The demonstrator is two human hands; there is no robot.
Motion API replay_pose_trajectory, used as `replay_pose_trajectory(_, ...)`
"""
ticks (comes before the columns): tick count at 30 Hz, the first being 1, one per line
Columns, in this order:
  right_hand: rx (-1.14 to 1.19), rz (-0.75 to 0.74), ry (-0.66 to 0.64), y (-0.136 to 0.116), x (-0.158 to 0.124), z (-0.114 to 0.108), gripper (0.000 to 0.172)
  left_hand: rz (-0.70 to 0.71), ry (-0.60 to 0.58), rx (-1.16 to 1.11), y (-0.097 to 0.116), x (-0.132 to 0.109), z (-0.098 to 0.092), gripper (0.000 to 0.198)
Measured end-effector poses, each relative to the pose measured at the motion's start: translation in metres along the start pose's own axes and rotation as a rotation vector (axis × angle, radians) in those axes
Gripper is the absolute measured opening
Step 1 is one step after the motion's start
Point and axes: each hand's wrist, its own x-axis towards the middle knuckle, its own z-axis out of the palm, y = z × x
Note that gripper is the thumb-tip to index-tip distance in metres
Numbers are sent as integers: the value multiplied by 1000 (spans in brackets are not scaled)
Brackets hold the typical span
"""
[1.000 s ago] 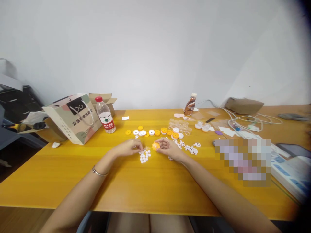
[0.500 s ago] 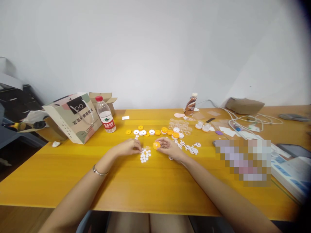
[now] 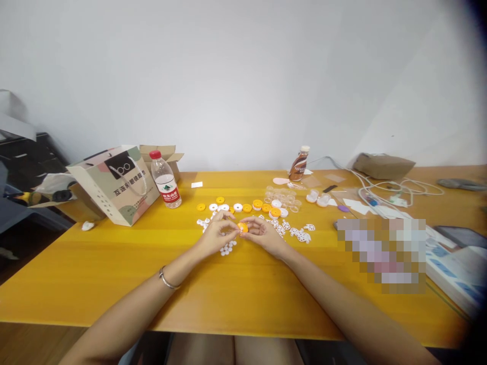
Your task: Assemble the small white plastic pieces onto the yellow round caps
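Observation:
My right hand (image 3: pixel 266 237) grips a round orange plastic cap (image 3: pixel 243 227) between thumb and fingers, just above the table. The thumb and forefinger of my left hand (image 3: pixel 217 232) are pinched at the cap's left side, where a small whitish piece shows at the tips; most of it is hidden. Below my left hand lies a pile of small white round pieces (image 3: pixel 227 248), partly covered by it. Several white pieces (image 3: pixel 203 223) lie to its left. White perforated pieces (image 3: pixel 300 234) are spread to the right of my right hand.
Behind the hands runs a row of orange discs (image 3: pixel 247 208) and white discs (image 3: pixel 238 207), with clear rings (image 3: pixel 281 195) beyond. A water bottle (image 3: pixel 166 185) and paper bag (image 3: pixel 122 187) stand left. A brown drink bottle (image 3: pixel 299 165), cables (image 3: pixel 380 187) and papers (image 3: pixel 356 206) are right.
My left hand has moved from the pile of white pieces rightward to the orange cap, its fingertips now meeting it. My right hand has stayed nearly in place, still gripping the cap.

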Motion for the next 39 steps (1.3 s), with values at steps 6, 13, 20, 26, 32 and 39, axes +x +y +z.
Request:
replay_pose_trajectory(6,-6,-25,25,0,0,1,38,-31,66,38,1,-1,4,7)
replay_pose_trajectory(13,10,-25,66,7,2,-4,35,-54,-24,22,-1,6,-19,6)
replay_pose_trajectory(20,2,-29,75,9,3,-6,33,-149,-435,237,-27,4,-48,10)
replay_pose_trajectory(26,-2,-20,73,8,3,-6,34,-148,-493,302,-29,2,-44,11)
replay_pose_trajectory(32,23,-12,59,9,2,-6,33,-101,-509,294,-27,1,-40,10)
replay_pose_trajectory(39,41,-12,39,9,2,-5,32,-61,-509,363,-25,0,-42,12)
